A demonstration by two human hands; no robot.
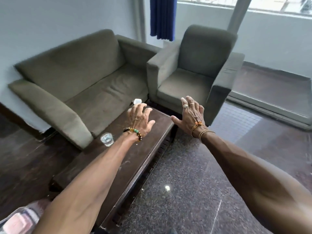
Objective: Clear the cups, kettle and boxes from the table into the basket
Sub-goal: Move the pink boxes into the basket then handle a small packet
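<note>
A dark wooden table (128, 166) runs from the lower left toward the sofas. A clear glass cup (107, 139) stands near its left edge. At the far end a small white object (137, 101) shows just beyond my fingers; most of it is hidden. My left hand (140, 119) hovers over the far end of the table with fingers spread, just short of the white object. My right hand (190, 112) is stretched out beyond the table's far right corner, fingers apart and empty. No basket, kettle or boxes are in view.
A green two-seat sofa (81, 78) stands behind the table on the left, and a green armchair (194, 68) at the far end. Speckled stone floor (194, 174) lies to the right. A pink patterned cloth (20, 222) shows at the bottom left corner.
</note>
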